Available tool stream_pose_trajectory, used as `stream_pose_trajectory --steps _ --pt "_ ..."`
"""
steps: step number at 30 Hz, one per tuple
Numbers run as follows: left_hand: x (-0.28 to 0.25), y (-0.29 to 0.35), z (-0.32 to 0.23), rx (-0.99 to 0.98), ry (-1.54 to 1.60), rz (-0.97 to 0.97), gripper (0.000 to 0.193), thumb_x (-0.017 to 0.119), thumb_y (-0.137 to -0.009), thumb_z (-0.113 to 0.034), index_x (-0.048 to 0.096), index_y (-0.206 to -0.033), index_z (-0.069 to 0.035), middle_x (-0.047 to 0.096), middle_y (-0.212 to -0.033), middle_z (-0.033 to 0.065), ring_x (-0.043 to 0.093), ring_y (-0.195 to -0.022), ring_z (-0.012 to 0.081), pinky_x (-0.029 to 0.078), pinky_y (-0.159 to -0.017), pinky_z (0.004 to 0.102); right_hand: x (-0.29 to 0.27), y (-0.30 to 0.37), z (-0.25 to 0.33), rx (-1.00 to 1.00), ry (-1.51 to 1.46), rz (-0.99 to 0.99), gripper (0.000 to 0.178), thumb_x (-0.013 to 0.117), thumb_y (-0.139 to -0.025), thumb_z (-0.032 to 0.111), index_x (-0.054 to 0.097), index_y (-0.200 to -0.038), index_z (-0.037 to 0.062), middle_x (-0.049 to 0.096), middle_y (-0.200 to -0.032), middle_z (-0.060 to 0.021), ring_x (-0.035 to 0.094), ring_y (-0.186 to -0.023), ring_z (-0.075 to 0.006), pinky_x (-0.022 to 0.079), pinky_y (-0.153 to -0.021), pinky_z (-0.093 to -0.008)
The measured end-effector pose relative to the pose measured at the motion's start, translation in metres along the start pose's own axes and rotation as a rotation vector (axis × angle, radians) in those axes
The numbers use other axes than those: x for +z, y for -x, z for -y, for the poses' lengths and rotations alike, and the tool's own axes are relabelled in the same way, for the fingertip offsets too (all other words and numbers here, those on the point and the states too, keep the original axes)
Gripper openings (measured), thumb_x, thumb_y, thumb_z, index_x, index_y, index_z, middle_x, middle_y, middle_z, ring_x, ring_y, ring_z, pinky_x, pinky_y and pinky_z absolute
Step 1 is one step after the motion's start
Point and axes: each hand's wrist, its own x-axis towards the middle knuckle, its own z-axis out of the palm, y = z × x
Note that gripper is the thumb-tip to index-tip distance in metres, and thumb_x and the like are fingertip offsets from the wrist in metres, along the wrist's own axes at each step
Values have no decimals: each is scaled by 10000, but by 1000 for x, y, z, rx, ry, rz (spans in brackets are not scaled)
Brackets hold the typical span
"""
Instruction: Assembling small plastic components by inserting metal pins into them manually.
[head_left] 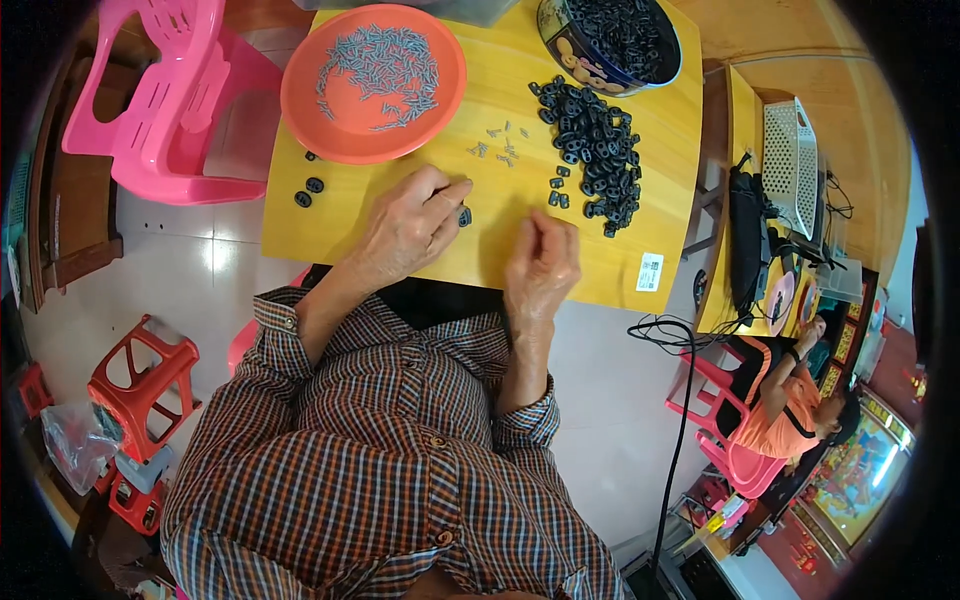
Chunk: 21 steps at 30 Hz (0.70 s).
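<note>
My left hand (405, 225) is over the near part of the yellow table, its fingers curled. A small black plastic piece (464, 216) shows at its fingertips, gripped by them. To its right, my right hand (543, 262) is closed in a pinch near the table's front edge; whatever lies between those fingertips is too small to make out. Several loose screws (508, 150) are scattered beyond the hands. A heap of black plastic pieces (598, 150) spreads to the right, with a few single black pieces (558, 198) beside it.
An orange-red plate (300, 112) of grey screws (385, 70) stands far left, two black pieces (309, 191) near it. A round tin (572, 62) full of black parts is far right. A white label (649, 272) lies near the right edge. Another person (780, 410) sits right, beyond a cable (688, 400).
</note>
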Motion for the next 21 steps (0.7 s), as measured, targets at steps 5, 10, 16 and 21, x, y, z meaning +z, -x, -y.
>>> stream_pose_trajectory --steps 5,10,16,21 --pt "-2 1 0 -25 37 -28 284 678 -705 34 622 -983 8 528 -819 96 564 -622 206 471 -539 310 -12 -11 -24 96 225 -56 112 615 -807 24 632 -917 14 577 -827 -141 593 -680 -294 483 -579 -375" --pt "-2 2 0 -65 106 -48 289 676 -712 43 624 -995 13 534 -835 95 561 -610 188 466 -530 299 -14 -19 -25 132 341 -53 134 639 -815 92 654 -938 41 553 -809 -118 581 -659 -272 468 -556 -373" --pt "-5 1 -2 -107 134 -55 285 674 -713 51 632 -993 16 543 -852 95 546 -580 173 453 -509 286 -13 -22 -27 109 286 -34 97 639 -809 69 646 -899 32 546 -798 -121 577 -655 -262 467 -562 -360" --pt "-7 -1 -1 -139 169 -46 284 673 -717 57 632 -995 17 548 -850 90 539 -578 158 441 -504 272 -14 -25 -24 202 204 -40 126 624 -810 36 643 -933 18 550 -813 -135 574 -651 -250 466 -571 -340"
